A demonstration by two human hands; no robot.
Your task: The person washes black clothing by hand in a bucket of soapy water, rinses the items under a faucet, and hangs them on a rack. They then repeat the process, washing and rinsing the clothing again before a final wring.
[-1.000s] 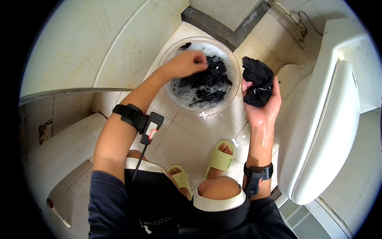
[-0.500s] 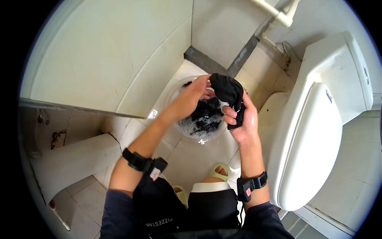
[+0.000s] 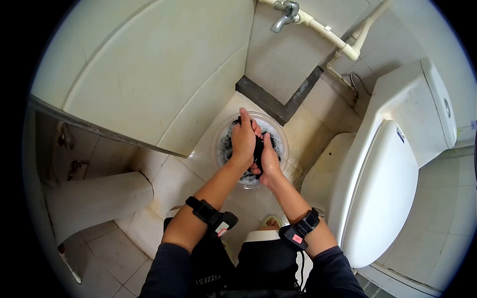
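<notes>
A clear round basin (image 3: 217, 160) of sudsy water stands on the floor in front of my feet. Over it, both hands are closed on a wet black cloth (image 3: 258, 149), bunched between the palms; its kind of garment cannot be made out. My left hand (image 3: 243, 143) wraps the cloth from the left, fingers curled over its far part. From the right, my right hand (image 3: 269, 160) presses against it with the thumb pointing away from me. More dark fabric lies in the foam (image 3: 278, 140), mostly hidden under my hands.
A white toilet (image 3: 380, 193) stands close on the right. To the left are a pale panel (image 3: 164, 74) and a white pedestal (image 3: 102, 198). A metal tap (image 3: 285, 16) on a pipe is at the top, above a dark floor ledge (image 3: 268, 102).
Both hands have come down and together over the basin, squeezing the cloth that was held up, spread between them. The view has shifted, bringing the tap into sight.
</notes>
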